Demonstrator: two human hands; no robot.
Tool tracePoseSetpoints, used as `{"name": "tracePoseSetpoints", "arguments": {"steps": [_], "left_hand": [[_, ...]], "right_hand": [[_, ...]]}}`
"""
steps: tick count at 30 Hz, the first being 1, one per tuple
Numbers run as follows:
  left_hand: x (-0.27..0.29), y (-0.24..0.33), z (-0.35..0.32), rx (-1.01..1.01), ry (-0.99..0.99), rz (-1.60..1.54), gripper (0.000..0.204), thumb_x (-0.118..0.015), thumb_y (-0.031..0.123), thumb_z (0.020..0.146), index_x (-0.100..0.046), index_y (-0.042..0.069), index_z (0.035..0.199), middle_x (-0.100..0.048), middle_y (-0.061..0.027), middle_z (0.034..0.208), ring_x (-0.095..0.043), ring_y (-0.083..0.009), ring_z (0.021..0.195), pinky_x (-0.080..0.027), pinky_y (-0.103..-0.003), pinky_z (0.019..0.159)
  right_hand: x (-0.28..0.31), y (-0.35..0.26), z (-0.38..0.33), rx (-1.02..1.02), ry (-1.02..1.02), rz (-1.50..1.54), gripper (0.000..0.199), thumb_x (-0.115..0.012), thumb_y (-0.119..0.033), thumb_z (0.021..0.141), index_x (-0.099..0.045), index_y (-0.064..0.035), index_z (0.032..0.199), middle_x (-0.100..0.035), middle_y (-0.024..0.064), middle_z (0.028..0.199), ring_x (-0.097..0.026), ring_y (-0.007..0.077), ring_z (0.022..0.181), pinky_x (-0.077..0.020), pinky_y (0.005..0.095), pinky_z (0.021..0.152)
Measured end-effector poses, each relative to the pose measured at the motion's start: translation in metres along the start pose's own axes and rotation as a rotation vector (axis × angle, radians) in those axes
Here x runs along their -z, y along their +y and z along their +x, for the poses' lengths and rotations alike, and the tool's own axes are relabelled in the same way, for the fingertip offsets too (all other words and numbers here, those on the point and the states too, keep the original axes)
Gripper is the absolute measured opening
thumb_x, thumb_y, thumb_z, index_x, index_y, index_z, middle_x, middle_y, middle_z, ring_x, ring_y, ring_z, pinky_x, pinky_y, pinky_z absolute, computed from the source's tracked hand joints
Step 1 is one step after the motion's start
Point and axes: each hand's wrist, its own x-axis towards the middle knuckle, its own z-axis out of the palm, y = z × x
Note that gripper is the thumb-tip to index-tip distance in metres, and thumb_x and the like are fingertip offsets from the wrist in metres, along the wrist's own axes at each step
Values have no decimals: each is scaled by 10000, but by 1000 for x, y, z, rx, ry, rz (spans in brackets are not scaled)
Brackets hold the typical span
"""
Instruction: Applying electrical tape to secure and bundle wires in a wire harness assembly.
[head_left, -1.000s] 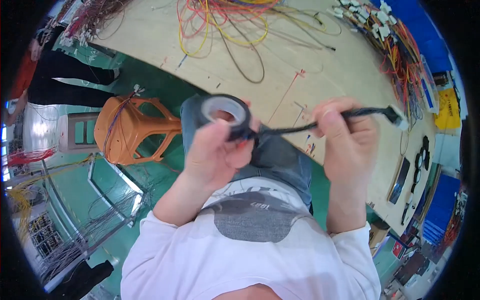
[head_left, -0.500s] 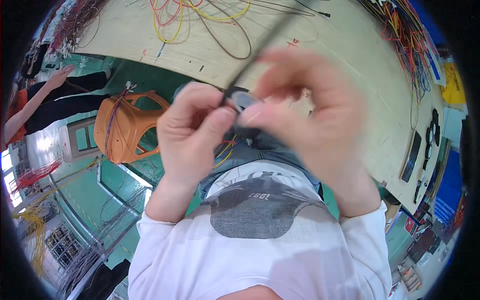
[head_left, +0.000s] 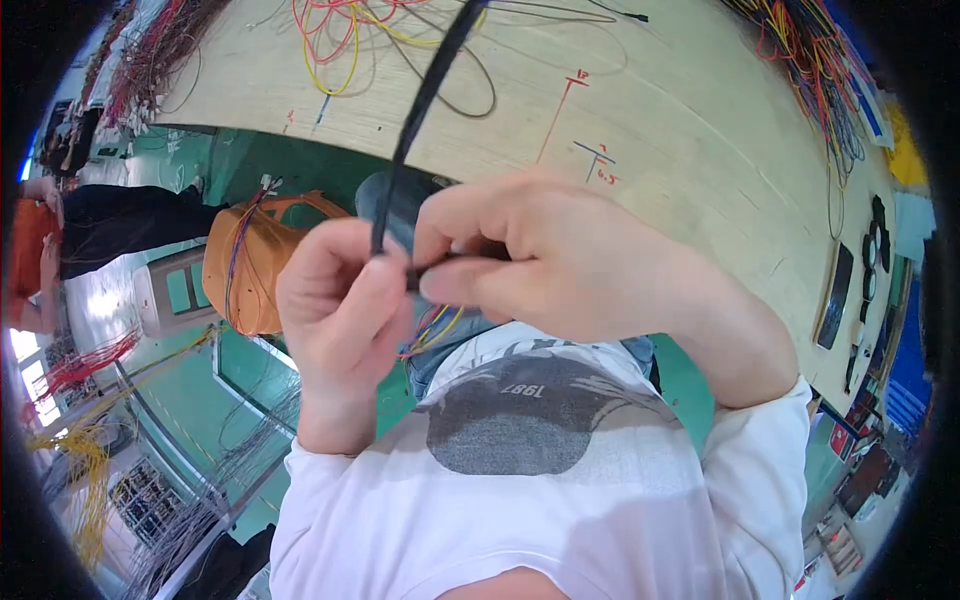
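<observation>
A black-wrapped wire bundle point(head_left: 425, 105) runs down from the table's far side into my left hand point(head_left: 345, 300), whose thumb and fingers pinch it. Close against it, my right hand point(head_left: 530, 260) is closed, fingertips beside the bundle. A short black piece of tape point(head_left: 414, 280) shows between the two hands. The rest of the tape roll is covered by my right fingers. Below the hands, loose coloured wires point(head_left: 440, 325), yellow and red among them, hang over my jeans.
Red, yellow and brown wires point(head_left: 345, 50) lie on the wooden table point(head_left: 680, 170), which bears drawn marks. More wire bundles point(head_left: 815, 70) hang at the far right. To the left stand an orange stool point(head_left: 240, 275) and a grey stool point(head_left: 175, 295). Another person point(head_left: 40, 250) is beyond them.
Both hands have shifted left and down. My right hand has come in tight beside the left, covering the tape roll's grey core. The bundle now stands steeper. The other person's arm has dropped.
</observation>
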Motion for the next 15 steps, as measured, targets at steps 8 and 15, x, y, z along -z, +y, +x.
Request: {"name": "tracePoseSetpoints", "arguments": {"steps": [8, 15], "left_hand": [[123, 24, -4, -134, 63, -705, 145, -488, 109, 833, -485, 6, 935, -449, -11, 688, -404, -66, 539, -344, -173, 465], [161, -71, 16, 363, 488, 224, 312, -452, 105, 803, -454, -71, 1060, -571, -95, 725, -467, -81, 510, -368, -189, 436]], "right_hand": [[74, 55, -64, -265, 611, -362, 152, -516, -126, 767, -567, -45, 885, -506, 34, 602, -518, 103, 578, -413, 255, 525], [95, 83, -40, -220, 649, -1411, 304, -514, -181, 793, -499, -82, 1080, -576, 104, 759, -532, 266, 746, -391, 368, 719]]}}
